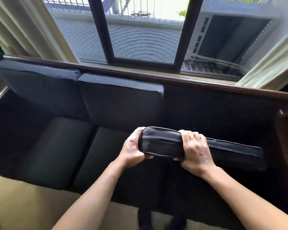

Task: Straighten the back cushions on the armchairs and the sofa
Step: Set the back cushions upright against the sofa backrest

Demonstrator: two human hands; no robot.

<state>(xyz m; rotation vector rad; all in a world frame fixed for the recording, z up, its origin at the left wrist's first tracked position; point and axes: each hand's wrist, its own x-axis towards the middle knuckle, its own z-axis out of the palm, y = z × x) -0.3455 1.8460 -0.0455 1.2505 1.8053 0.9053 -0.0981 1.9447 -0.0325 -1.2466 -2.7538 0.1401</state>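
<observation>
Your left hand and right hand both clamp the dark back cushion over the sofa. You can read no label or writing on it.

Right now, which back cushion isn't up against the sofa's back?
The back cushion in both hands, the left hand and right hand; the other two stand upright.
</observation>
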